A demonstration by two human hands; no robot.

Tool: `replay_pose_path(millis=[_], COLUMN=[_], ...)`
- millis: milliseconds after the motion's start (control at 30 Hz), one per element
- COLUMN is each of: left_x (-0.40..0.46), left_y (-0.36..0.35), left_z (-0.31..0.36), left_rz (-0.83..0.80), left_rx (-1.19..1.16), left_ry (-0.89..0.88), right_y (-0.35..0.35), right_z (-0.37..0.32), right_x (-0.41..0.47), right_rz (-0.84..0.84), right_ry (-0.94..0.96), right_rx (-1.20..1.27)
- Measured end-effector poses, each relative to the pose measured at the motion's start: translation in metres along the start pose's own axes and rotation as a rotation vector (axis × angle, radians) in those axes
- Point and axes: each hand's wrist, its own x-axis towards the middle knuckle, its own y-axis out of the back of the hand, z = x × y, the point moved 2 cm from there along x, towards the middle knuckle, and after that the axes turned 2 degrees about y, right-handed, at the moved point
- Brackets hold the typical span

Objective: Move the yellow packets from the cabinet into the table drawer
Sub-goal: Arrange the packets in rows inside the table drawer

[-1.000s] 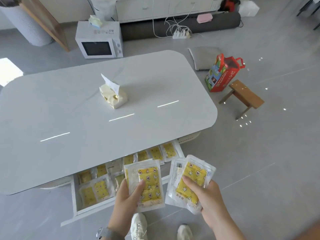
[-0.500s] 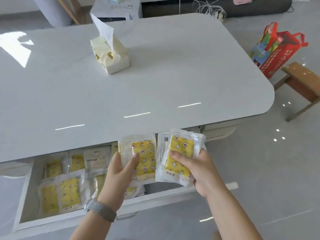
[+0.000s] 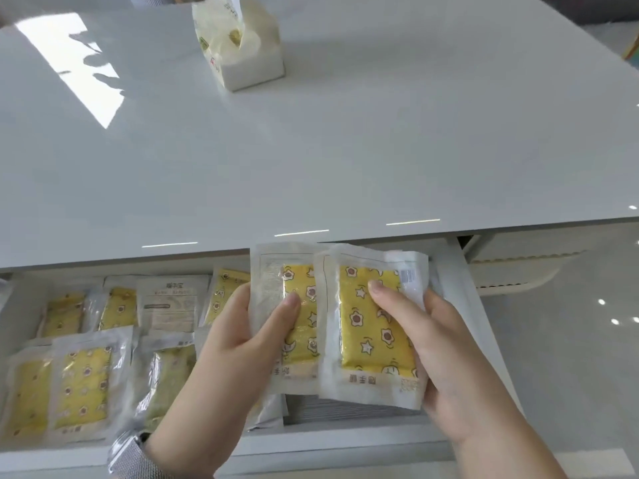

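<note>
My left hand [image 3: 238, 344] grips one yellow packet [image 3: 294, 281] in clear wrap, printed with stars and flowers. My right hand [image 3: 446, 354] holds a small stack of the same packets [image 3: 373, 326], thumb pressed on the top one. Both sets hover side by side, overlapping a little, above the right part of the open white table drawer [image 3: 345, 444]. Several more yellow packets [image 3: 83, 385] lie in the drawer's left and middle, some face down. The cabinet is out of view.
The glossy white tabletop [image 3: 311, 150] overhangs the drawer's back. A tissue pack [image 3: 242, 46] stands on it at the far side. A grey wristwatch [image 3: 131, 454] is on my left wrist. Grey floor [image 3: 570, 340] shows at the right.
The view has closed in on the drawer. Both hands have moved forward with their packets, from in front of the drawer to above its right part.
</note>
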Motion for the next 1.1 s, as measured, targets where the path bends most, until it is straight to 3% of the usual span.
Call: replay_pose_path(millis=[167, 533, 833, 967, 1100], left_x=[0.004, 0.007, 0.012, 0.004, 0.002], left_y=[-0.006, -0.004, -0.003, -0.010, -0.019], left_z=[-0.009, -0.017, -0.014, -0.004, -0.009], left_rz=[-0.009, -0.067, -0.177, -0.264, -0.312], left_rx=[-0.074, -0.259, -0.114, -0.159, -0.096], left_ry=[0.016, 0.023, -0.032, -0.002, -0.027], right_y=[0.005, -0.014, -0.015, -0.018, -0.017], right_z=[0.003, 0.011, 0.007, 0.007, 0.011], right_x=[0.002, 0.005, 0.001, -0.001, -0.002], right_rz=[0.069, 0.041, -0.026, -0.054, -0.030], right_ry=[0.033, 0.216, 0.248, 0.219, 0.281], right_rx=[-0.038, -0.295, -0.239, -0.194, -0.274])
